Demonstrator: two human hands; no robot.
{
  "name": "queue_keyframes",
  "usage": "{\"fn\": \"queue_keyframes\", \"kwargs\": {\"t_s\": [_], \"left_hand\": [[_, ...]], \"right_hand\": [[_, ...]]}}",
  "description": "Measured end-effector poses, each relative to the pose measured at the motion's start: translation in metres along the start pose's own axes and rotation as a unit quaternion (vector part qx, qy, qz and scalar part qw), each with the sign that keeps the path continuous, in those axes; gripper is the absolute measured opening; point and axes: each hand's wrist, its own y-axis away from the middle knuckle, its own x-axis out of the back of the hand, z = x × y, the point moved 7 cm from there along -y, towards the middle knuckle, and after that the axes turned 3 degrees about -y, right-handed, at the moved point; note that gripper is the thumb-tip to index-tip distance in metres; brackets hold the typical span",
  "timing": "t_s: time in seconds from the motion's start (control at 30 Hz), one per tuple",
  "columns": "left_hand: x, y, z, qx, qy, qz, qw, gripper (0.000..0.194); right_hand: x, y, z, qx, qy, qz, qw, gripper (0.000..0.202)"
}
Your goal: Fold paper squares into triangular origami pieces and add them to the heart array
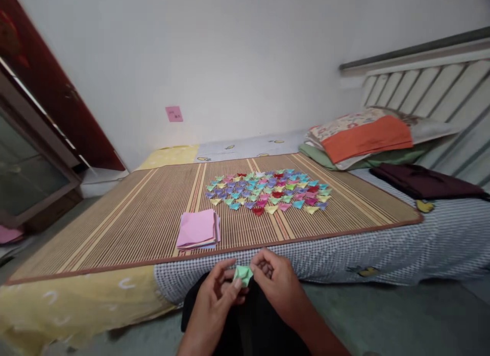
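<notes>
Inspection note: green paper fold held at the bed's edge

Head view. A small green folded paper [244, 275] is held above the person's lap, in front of the bed [325, 259]. The left hand [215, 296] grips it, thumb on the near face and fingers behind; the right hand [281, 278] appears to pinch its right edge between thumb and forefinger. On the woven mat [145, 223] lie a paper stack [196, 229], pink on top, and beyond it to the right many folded paper pieces [277, 194] in mixed colours.

Handling, in my judgement: steady the body with the left thumb, work the edge with the right fingertips only, align corners before creasing and press lightly, since thin paper would crumple or tear.

Markings: the pink note [174, 114] on the wall [248, 65] bears dark writing, too small to read. No brand or label is legible.
</notes>
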Motion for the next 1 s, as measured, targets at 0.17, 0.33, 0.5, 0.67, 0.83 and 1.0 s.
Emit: {"fn": "queue_keyframes", "kwargs": {"t_s": [0.17,0.33,0.5,0.67,0.83,1.0], "left_hand": [[0.034,-0.020,-0.049,-0.004,-0.152,0.065,0.986,0.065],[0.058,-0.035,-0.097,-0.064,-0.270,0.112,0.954,0.055],[0.054,-0.037,-0.094,-0.156,-0.340,0.141,0.917,0.037],[0.056,-0.039,-0.090,-0.170,-0.351,0.152,0.908,0.037],[0.056,-0.039,-0.095,-0.156,-0.330,0.160,0.917,0.040],[0.055,-0.037,-0.093,-0.153,-0.317,0.180,0.919,0.039]], "right_hand": [[0.060,-0.028,0.051,-0.044,0.063,0.068,0.995,0.014],[0.151,-0.081,0.119,-0.127,0.172,0.134,0.968,0.015],[0.188,-0.132,0.158,-0.184,0.253,0.126,0.942,0.033],[0.192,-0.157,0.174,-0.204,0.310,0.113,0.922,0.033],[0.194,-0.168,0.182,-0.204,0.354,0.101,0.907,0.034],[0.191,-0.175,0.182,-0.181,0.385,0.102,0.899,0.035]]}}
